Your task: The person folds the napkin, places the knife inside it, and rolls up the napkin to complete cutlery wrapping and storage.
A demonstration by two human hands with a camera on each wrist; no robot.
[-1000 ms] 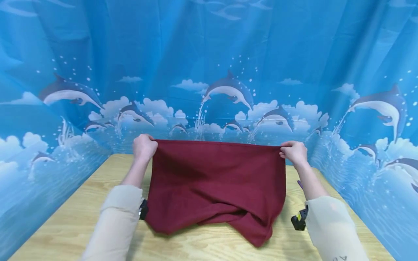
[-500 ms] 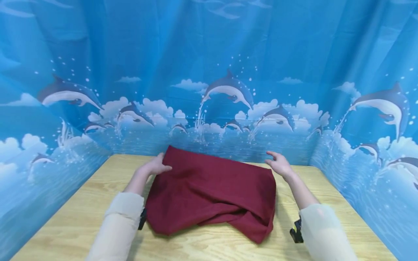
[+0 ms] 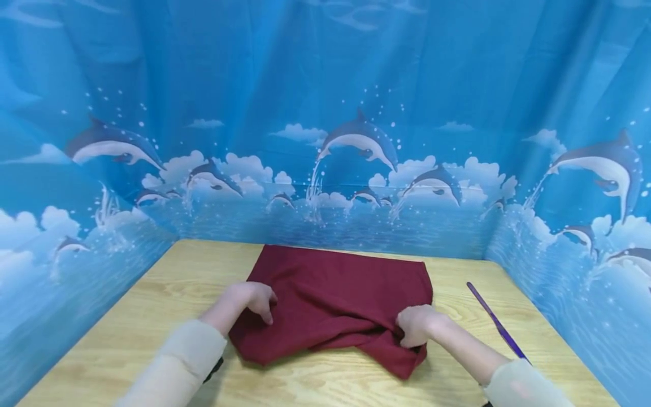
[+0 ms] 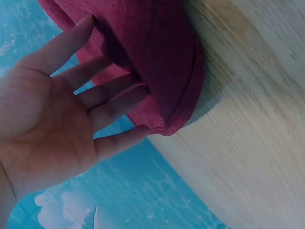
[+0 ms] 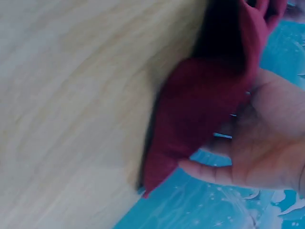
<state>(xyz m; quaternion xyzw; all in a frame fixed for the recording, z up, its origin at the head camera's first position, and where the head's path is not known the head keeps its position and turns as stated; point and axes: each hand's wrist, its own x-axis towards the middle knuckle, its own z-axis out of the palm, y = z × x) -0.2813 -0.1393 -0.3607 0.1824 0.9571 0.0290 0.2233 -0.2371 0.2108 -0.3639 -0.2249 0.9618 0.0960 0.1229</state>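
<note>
A dark red cloth (image 3: pixel 351 282) lies rumpled on the wooden table, its hemmed far edge fairly straight and its near part bunched in folds. My left hand (image 3: pixel 254 299) is at the cloth's left side. In the left wrist view the fingers of my left hand (image 4: pixel 62 105) are spread and nearly straight, tips against the cloth (image 4: pixel 157 57). At the near right folds is my right hand (image 3: pixel 419 325). The right wrist view shows my right hand (image 5: pixel 267 138) with its palm bare and little finger extended at the cloth (image 5: pixel 195 105); the other fingers are partly hidden behind it.
A slim purple stick-like thing (image 3: pixel 490 314) lies on the table (image 3: pixel 168 294) to the right, its near end hidden by my right sleeve (image 3: pixel 524 384). A blue curtain (image 3: pixel 244 85) printed with dolphins encloses the back and sides.
Both hands have let go of the raised far edge, and the cloth has dropped onto the table. The hands have come nearer, down to the cloth's sides. The purple thing now shows much more.
</note>
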